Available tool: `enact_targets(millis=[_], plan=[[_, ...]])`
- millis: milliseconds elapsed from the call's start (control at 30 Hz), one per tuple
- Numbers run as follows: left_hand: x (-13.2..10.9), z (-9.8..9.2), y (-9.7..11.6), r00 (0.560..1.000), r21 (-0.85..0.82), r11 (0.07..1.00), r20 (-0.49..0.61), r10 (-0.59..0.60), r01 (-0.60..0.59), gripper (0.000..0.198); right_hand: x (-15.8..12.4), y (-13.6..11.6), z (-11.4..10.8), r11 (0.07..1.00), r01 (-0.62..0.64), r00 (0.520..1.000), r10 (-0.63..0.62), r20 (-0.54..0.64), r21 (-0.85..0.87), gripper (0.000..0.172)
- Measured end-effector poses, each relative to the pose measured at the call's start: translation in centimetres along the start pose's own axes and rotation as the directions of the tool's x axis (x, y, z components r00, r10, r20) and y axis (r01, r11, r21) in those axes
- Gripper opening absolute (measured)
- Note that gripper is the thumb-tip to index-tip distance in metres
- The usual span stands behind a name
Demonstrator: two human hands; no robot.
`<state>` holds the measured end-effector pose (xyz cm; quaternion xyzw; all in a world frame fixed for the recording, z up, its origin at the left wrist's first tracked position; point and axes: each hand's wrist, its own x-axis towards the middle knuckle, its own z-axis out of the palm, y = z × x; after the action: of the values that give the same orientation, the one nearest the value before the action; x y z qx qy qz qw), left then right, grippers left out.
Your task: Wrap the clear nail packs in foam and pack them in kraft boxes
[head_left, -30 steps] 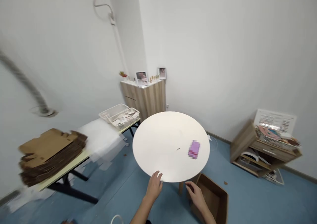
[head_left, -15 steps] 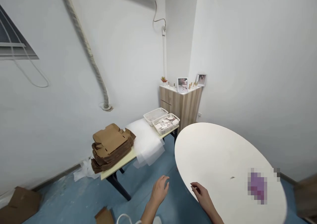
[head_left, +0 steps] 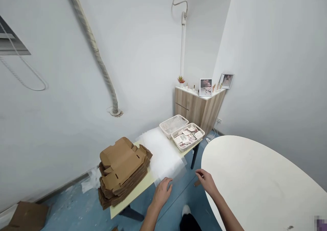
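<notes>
My left hand (head_left: 162,191) is held in the air near the front edge of the yellow-topped table (head_left: 138,189), its fingers loosely bent with the thumb apart. Nothing is in it. Just left of the white table's rim hovers my right hand (head_left: 206,181), also empty, with fingers loosely curved and apart from the thumb. On the yellow table lie a stack of flattened brown cardboard boxes (head_left: 122,163) and a pile of thin white translucent sheets (head_left: 162,152). Behind the sheets stand a white basket with printed cards (head_left: 188,136) and another white basket (head_left: 174,125) with clear contents.
The round white table (head_left: 245,169) fills the right side. A wooden cabinet (head_left: 195,108) in the corner carries picture frames (head_left: 205,87), small bottles and a plant (head_left: 181,80). A brown carton (head_left: 29,215) sits on the blue floor at lower left.
The view has moved nearer to the yellow table and the baskets, and the white table has shifted right in view. Both hands remain empty.
</notes>
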<state>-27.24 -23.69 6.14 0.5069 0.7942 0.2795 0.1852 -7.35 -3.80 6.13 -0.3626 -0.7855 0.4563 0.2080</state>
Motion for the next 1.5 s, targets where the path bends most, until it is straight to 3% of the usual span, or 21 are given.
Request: enact_targets(millis=[267,433,567,667,767,867,967,1133,1233,1333,1400,1500], plan=[[10.2,-1.9,-4.4,0.992,0.002,1.0,-0.125,0.0,0.001,0.031,18.8,-2.1,0.5,0.971,0.11,0.994,-0.11,0.009,-0.213,0.03],[17.1,-3.1,-5.9,0.988,-0.028,0.999,-0.149,-0.037,0.033,0.03,31.2,-3.7,1.1,0.916,0.145,0.989,-0.138,0.044,-0.373,0.029],[21.2,-3.6,-6.6,0.98,-0.029,0.997,-0.183,-0.079,0.074,0.033,39.1,-5.4,4.7,0.846,0.149,0.981,-0.062,0.184,-0.512,0.026],[23.8,-3.8,-7.1,0.974,0.029,0.995,-0.207,-0.09,0.098,0.041,42.6,-6.2,8.7,0.785,0.127,0.944,0.093,0.318,-0.606,0.027],[26.6,-4.0,-7.7,0.984,0.111,0.989,-0.159,-0.076,0.094,0.051,44.1,-6.1,12.1,0.758,0.084,0.899,0.223,0.377,-0.647,0.029],[29.0,-4.1,-8.2,0.993,0.167,0.981,-0.075,-0.091,0.103,0.059,44.5,-5.6,14.1,0.751,0.036,0.874,0.296,0.385,-0.659,0.033],[30.2,-3.9,-8.7,0.995,0.181,0.978,-0.017,-0.103,0.104,0.062,44.5,-5.4,14.9,0.768,0.008,0.873,0.307,0.378,-0.641,0.035],[30.0,-3.6,-9.5,0.997,0.118,0.99,-0.013,-0.078,0.079,0.062,44.4,-6.0,15.1,0.808,-0.032,0.883,0.299,0.362,-0.588,0.017],[30.2,-3.8,-9.8,0.994,0.008,0.996,-0.058,-0.088,0.088,0.058,43.8,-6.7,14.1,0.858,-0.07,0.931,0.239,0.275,-0.508,0.012],[31.4,-4.0,-9.1,0.978,-0.228,0.969,-0.161,-0.129,0.09,0.055,41.9,-7.3,11.7,0.964,-0.056,0.993,0.081,0.083,-0.26,0.01],[32.7,-3.9,-7.9,0.965,-0.451,0.889,-0.187,-0.186,0.084,0.058,39.6,-7.6,9.5,0.994,-0.009,0.998,0.003,-0.059,-0.112,0.012],[34.5,-3.2,-4.7,0.968,-0.751,0.655,-0.091,-0.233,0.087,0.07,35.2,-8.0,6.3,0.999,0.025,0.977,-0.03,-0.21,-0.027,0.011]])
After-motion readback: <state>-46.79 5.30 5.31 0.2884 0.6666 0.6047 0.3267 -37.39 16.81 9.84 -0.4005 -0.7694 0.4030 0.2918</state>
